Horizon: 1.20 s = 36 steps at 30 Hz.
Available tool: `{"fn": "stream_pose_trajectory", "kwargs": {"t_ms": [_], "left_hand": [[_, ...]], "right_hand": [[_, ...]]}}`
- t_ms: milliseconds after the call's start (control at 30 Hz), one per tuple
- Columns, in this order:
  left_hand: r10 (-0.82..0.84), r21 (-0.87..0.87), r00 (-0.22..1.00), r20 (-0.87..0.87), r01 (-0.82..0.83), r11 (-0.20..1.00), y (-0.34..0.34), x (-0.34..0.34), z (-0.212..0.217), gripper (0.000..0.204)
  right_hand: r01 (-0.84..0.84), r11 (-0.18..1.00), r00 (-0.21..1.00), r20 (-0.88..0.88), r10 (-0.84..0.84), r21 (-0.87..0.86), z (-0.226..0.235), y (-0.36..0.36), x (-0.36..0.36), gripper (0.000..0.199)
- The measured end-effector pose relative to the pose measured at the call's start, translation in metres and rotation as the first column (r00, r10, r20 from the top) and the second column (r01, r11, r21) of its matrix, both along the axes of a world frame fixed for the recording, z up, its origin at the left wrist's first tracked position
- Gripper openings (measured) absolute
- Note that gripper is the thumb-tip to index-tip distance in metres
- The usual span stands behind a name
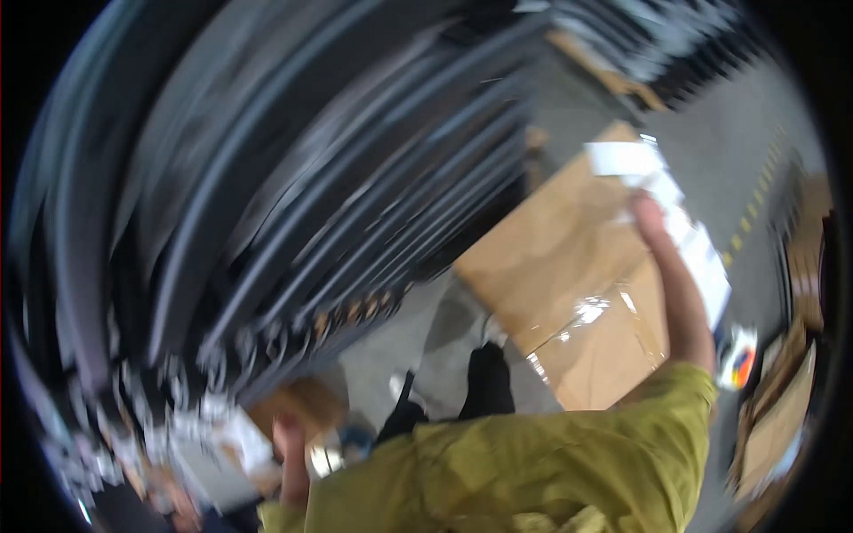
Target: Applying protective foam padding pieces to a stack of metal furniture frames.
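My right arm reaches forward over a large brown cardboard box [551,240] with clear tape shining on its top. At the box's far right part, my right hand [647,213] is on or just above some white paper sheets [626,159]. Blur smears its fingers, so whether it grips a sheet does not show. Low at the left, my left hand [288,435] is raised near a brown cardboard piece [302,404], apart from the large box. Its fingers are too blurred to read.
Long dark panels [267,160] stand in a row along the left. More dark stacked items [675,53] sit on a wooden pallet [613,75] at the far right. Flattened cardboard [775,417] leans at the right edge, near a yellow floor line [755,209].
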<state>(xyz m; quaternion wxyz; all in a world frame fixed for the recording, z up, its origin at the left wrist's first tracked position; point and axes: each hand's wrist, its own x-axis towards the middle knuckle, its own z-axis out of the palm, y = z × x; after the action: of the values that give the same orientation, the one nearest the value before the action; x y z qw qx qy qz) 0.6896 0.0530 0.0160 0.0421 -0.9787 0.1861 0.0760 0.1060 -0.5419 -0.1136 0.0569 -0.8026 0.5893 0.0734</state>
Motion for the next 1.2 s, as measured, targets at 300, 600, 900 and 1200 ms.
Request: {"fn": "stream_pose_trajectory", "kwargs": {"t_ms": [300,600,900,1200], "left_hand": [[-0.188,-0.584,0.967,0.175,0.255,0.770,-0.015,-0.006,0.063,0.012],[-0.553,-0.274,0.760,0.340,0.643,0.715,0.012,0.063,0.100,0.037],[-0.596,-0.301,0.698,0.398,0.713,0.634,0.014,0.165,0.033,0.019],[-0.330,-0.611,0.942,0.058,0.295,0.735,0.022,0.135,0.041,0.018]], "right_hand": [[-0.484,0.778,0.707,0.703,0.077,0.401,0.196,0.186,0.226,0.019],[-0.740,0.545,0.276,0.916,-0.291,0.395,0.100,0.461,0.528,0.017],[-0.784,0.395,0.072,0.702,-0.708,0.478,0.103,0.495,0.631,0.013],[-0.700,0.191,0.210,0.454,-0.866,0.688,0.101,0.539,0.604,0.018]]}}
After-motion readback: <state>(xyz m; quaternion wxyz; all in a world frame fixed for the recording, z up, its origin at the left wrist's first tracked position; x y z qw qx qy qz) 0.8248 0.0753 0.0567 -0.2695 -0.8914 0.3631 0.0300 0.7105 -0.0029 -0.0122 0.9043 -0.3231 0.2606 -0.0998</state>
